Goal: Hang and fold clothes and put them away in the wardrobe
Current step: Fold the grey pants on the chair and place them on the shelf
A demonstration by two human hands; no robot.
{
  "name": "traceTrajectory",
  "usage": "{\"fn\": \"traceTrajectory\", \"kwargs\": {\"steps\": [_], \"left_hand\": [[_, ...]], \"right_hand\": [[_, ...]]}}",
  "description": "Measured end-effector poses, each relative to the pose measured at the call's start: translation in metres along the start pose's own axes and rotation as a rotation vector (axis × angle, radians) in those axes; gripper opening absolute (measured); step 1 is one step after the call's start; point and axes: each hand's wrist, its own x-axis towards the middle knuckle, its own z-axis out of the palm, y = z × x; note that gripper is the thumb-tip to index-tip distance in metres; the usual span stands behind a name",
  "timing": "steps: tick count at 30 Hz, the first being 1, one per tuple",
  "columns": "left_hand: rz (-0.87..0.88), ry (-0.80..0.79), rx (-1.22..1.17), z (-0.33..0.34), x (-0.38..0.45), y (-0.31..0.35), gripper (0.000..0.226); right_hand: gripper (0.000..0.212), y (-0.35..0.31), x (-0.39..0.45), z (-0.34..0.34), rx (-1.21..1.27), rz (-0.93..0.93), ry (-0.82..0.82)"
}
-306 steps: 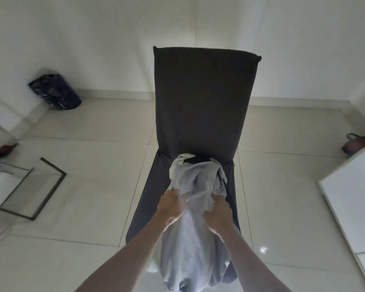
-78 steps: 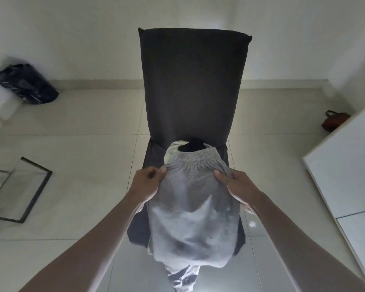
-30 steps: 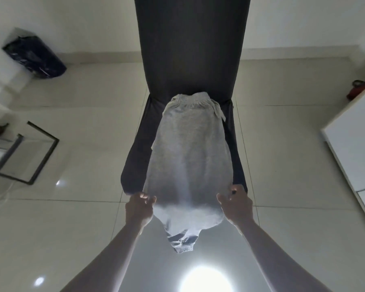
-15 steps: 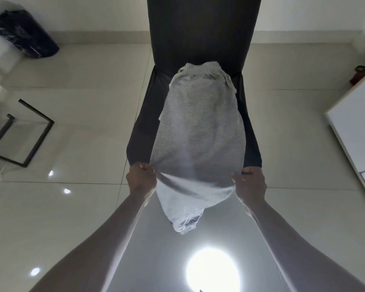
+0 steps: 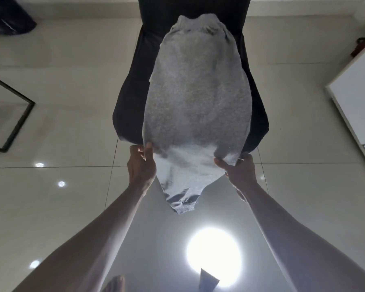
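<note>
Grey knitted jersey, soft and limp: the garment [image 5: 196,98] lies spread along the seat of the dark chair [image 5: 129,114], its gathered waistband up against the backrest at the seat's far edge, its lower part spilling over the front edge and hanging toward the floor [image 5: 51,197]. From the ribbed band and the shape it looks like a pair of sweatpants or shorts, though the hanging end is bunched and I cannot say which.

The left hand [image 5: 140,165] pinches the cloth at the front left corner of the seat, thumb on top and fingers curled beneath. The right hand [image 5: 238,169] pinches it the same way at the front right corner. Each grip is narrow, closed on a fold of fabric, and the cloth runs fairly flat between them.

As a judgement, this thing is light and has no stiffness of its own. It will sag wherever it is unsupported, and the dangling end will drag the rest off the front edge if both grips let go at once. It is not slippery or fragile, so a firm pinch does no harm. The sensible places to hold are the side seams or corners, as now, keeping the cloth taut between the hands so a fold lands straight. The waistband is thicker and would give a surer hold for lifting the whole piece.
</note>
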Motion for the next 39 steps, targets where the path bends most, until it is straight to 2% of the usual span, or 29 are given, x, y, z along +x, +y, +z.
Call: {"fn": "traceTrajectory", "kwargs": {"steps": [2, 5, 7, 9, 13, 17, 19, 21, 23, 25, 26, 28, 30, 33, 37, 39], "left_hand": [[0.019, 0.003, -0.04, 0.002, -0.003, -0.011, 0.047], [0.004, -0.042, 0.028, 0.007, -0.005, -0.029, 0.055], [-0.065, -0.103, 0.083, 0.012, -0.008, -0.042, 0.055], [-0.107, -0.136, 0.07, 0.017, -0.011, -0.053, 0.051], [-0.075, -0.165, 0.043, 0.029, -0.013, -0.07, 0.045], [-0.09, -0.136, -0.144, 0.039, -0.002, -0.076, 0.054], [-0.071, -0.178, -0.15, 0.041, 0.003, -0.076, 0.052], [-0.044, -0.227, -0.174, 0.042, 0.003, -0.08, 0.05], [-0.044, -0.271, -0.181, 0.042, 0.0, -0.088, 0.066], [-0.049, -0.248, -0.221, 0.041, 0.001, -0.092, 0.084], [-0.052, -0.228, -0.252, 0.04, 0.004, -0.09, 0.085], [-0.046, -0.236, -0.242, 0.04, 0.013, -0.085, 0.073], [-0.034, -0.27, -0.215, 0.04, 0.018, -0.082, 0.056], [-0.02, -0.321, -0.218, 0.039, 0.009, -0.085, 0.039], [-0.097, -0.428, -0.243, 0.033, -0.009, -0.097, 0.031], [-0.16, -0.501, -0.241, 0.028, -0.013, -0.102, 0.035]], "right_hand": [[0.073, 0.008, 0.0, 0.001, 0.002, -0.013, -0.033], [0.065, 0.022, -0.004, 0.001, -0.051, -0.023, -0.125], [0.059, 0.03, -0.007, 0.001, -0.062, 0.006, -0.189], [0.053, 0.04, -0.009, 0.003, -0.058, 0.01, -0.215], [0.045, 0.059, -0.004, 0.006, -0.042, -0.011, -0.22], [0.064, 0.069, 0.005, 0.015, 0.02, -0.03, -0.17], [0.059, 0.069, 0.008, 0.019, 0.072, -0.033, -0.201], [0.043, 0.074, 0.007, 0.021, 0.031, -0.041, -0.274], [0.027, 0.08, 0.001, 0.024, 0.023, -0.042, -0.308], [0.035, 0.084, 0.0, 0.026, 0.047, -0.07, -0.262], [0.043, 0.082, 0.002, 0.026, 0.054, -0.088, -0.235], [0.062, 0.073, 0.009, 0.027, 0.046, -0.106, -0.227], [0.071, 0.072, 0.02, 0.029, 0.038, -0.066, -0.264], [0.063, 0.08, 0.026, 0.033, 0.045, -0.014, -0.289], [0.056, 0.087, 0.009, 0.035, 0.098, -0.04, -0.273], [0.069, 0.085, 0.003, 0.032, 0.132, -0.02, -0.29]]}}
